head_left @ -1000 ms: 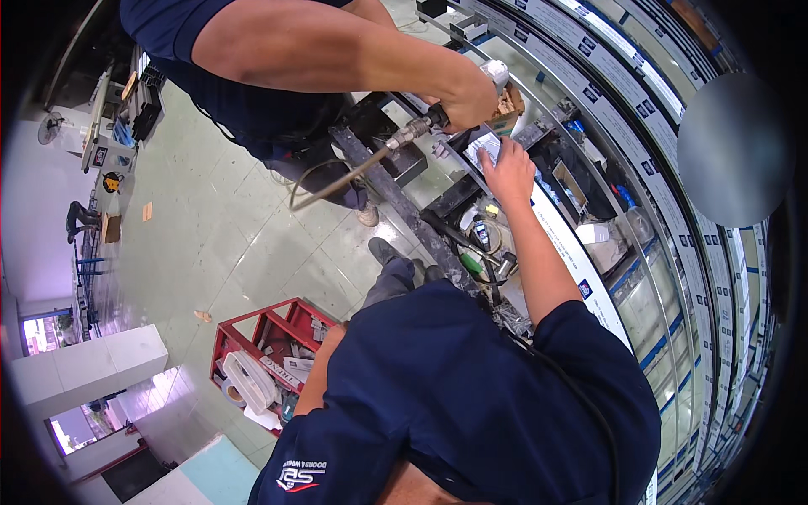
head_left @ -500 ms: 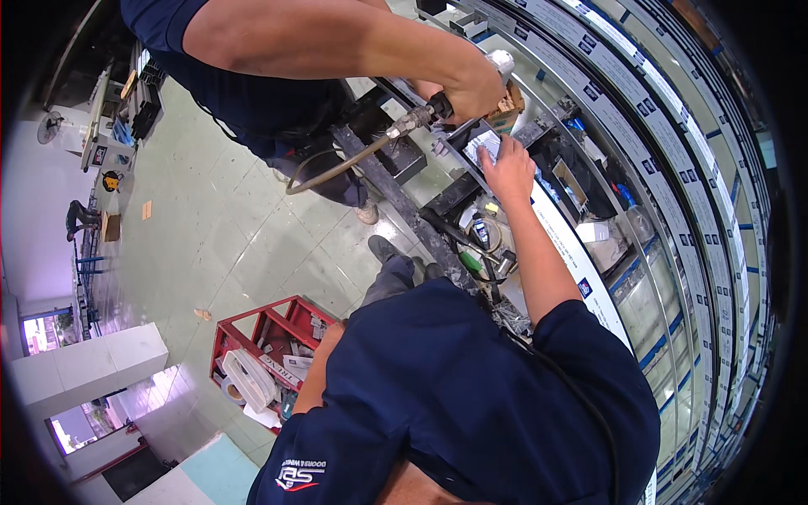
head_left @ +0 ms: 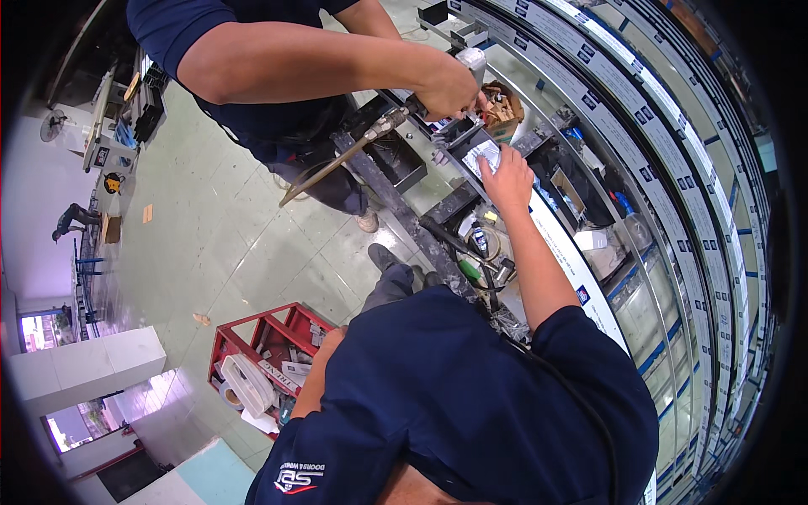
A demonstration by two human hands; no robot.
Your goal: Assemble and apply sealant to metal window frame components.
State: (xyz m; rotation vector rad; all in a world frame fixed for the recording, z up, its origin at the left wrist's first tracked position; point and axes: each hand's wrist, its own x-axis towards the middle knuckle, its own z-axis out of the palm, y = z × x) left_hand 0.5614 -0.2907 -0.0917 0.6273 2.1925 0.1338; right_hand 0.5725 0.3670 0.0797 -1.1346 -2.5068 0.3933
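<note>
The co-worker's power tool (head_left: 446, 88) runs just beside the fingers of the right hand (head_left: 507, 178), so a slip of the tool could catch them, or the white part (head_left: 481, 154) could shift on the dark frame (head_left: 396, 189). That hand lies open and flat on the part. The left hand is hidden below the shoulder; I cannot tell its state.
</note>
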